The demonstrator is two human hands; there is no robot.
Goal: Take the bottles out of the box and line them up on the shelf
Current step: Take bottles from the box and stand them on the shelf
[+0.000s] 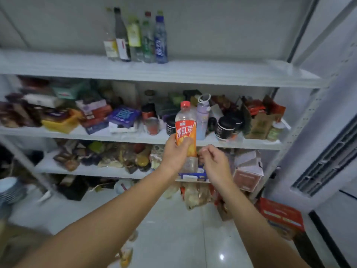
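Currently left hand (174, 151) is gripping the bottle (185, 128), fingers curled round its label, below the row of bottles (135, 39); right hand (214, 161) is hanging loosely curled, empty; a hasty lift is risking toppling that row.

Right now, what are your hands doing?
Left hand: holding the orange bottle.
Right hand: fingers curled beside it; a grip cannot be told.

Orange-labelled bottle (185, 130) (red cap), blue-labelled bottle (161, 41), white shelf (212, 74).
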